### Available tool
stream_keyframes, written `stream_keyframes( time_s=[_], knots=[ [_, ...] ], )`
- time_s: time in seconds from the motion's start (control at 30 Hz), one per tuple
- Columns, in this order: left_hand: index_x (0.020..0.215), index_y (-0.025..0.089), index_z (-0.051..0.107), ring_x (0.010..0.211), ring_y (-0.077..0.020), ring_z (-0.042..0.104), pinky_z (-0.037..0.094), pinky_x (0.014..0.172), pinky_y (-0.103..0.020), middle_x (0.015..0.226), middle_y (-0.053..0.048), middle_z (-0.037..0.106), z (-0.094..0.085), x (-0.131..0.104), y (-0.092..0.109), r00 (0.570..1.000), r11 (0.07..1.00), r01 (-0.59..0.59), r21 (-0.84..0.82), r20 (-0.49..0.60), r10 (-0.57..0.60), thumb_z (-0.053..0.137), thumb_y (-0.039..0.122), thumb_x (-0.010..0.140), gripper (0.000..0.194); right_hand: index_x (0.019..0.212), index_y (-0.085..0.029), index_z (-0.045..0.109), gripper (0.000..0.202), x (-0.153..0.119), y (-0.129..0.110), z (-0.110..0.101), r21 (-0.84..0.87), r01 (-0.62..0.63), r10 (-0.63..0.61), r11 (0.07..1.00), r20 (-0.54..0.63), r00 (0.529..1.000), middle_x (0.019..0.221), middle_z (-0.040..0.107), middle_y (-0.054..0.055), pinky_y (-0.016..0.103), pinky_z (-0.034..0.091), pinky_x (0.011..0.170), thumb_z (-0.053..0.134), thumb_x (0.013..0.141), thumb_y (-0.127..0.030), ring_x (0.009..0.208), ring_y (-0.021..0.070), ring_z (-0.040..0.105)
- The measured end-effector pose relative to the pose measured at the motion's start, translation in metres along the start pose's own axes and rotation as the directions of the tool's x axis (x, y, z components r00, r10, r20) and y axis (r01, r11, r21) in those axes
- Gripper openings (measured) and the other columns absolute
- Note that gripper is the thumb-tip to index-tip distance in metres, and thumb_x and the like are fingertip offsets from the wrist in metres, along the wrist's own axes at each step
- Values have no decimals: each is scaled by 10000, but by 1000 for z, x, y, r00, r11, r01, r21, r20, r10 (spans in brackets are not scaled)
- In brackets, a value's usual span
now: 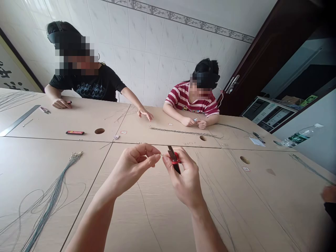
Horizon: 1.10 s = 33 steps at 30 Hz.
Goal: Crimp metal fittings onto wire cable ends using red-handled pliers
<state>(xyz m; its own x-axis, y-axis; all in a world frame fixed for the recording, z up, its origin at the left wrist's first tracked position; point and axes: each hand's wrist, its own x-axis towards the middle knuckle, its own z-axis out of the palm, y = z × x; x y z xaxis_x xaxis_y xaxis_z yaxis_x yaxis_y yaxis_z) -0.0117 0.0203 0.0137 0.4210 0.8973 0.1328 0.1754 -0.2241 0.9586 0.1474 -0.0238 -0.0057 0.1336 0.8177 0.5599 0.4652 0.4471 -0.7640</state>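
My left hand [136, 166] pinches the tip of a thin wire between thumb and forefinger. Below that hand the wire [145, 206] trails down over the table toward me. My right hand [185, 175] is closed around small red-and-black pliers [173, 158], their dark jaws pointing up and away. The thumb of this hand meets the wire's tip, so both hands nearly touch. A tiny fitting may sit at the tip, but it is too small to make out.
A bundle of grey-green wires [61, 178] with metal ends lies left, and loose wires [217, 196] lie right. Across the table [126, 227] sit two people, near another wire bundle [181, 131]. A red-black box [75, 132], a steel ruler [22, 119] and a bottle [301, 135] are farther off.
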Motion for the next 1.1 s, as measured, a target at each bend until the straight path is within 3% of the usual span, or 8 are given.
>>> stream_keyframes(
  time_s=[0.53, 0.8, 0.97, 1.1],
  knots=[
    [745, 190, 560, 516, -89, 276, 223, 475, -250, 630, 30, 481, 3, -2, 3, 999, 1000, 11, 20, 38, -12, 542, 465, 909, 321, 837, -217, 555, 90, -3, 0, -3, -14, -57, 58, 998, 35, 998, 780, 577, -5, 263, 469, 670, 559, 909, -270, 706, 131, 536],
    [767, 185, 551, 518, -80, 310, 255, 484, -242, 656, 34, 520, 4, 0, 3, 999, 1000, 8, -16, 44, -7, 548, 430, 919, 289, 894, -222, 583, 46, -2, -1, -3, -10, -36, 37, 999, 53, 998, 865, 604, 13, 280, 481, 721, 587, 897, -267, 790, 146, 571],
    [754, 179, 551, 501, -76, 285, 225, 463, -240, 627, 40, 503, 3, -2, 5, 998, 999, 36, 7, 52, -37, 550, 432, 913, 299, 854, -220, 552, 75, -1, -2, -3, -22, 4, -2, 1000, 73, 997, 827, 577, 11, 289, 469, 720, 537, 922, -249, 762, 147, 538],
    [769, 178, 559, 540, -89, 356, 267, 498, -242, 638, 32, 521, 3, -3, 5, 997, 1000, 20, 1, 68, -20, 542, 382, 919, 254, 836, -218, 537, 92, -2, -1, -3, -23, -4, 6, 1000, 87, 996, 800, 554, -1, 270, 453, 696, 532, 924, -244, 748, 141, 521]
  ],
)
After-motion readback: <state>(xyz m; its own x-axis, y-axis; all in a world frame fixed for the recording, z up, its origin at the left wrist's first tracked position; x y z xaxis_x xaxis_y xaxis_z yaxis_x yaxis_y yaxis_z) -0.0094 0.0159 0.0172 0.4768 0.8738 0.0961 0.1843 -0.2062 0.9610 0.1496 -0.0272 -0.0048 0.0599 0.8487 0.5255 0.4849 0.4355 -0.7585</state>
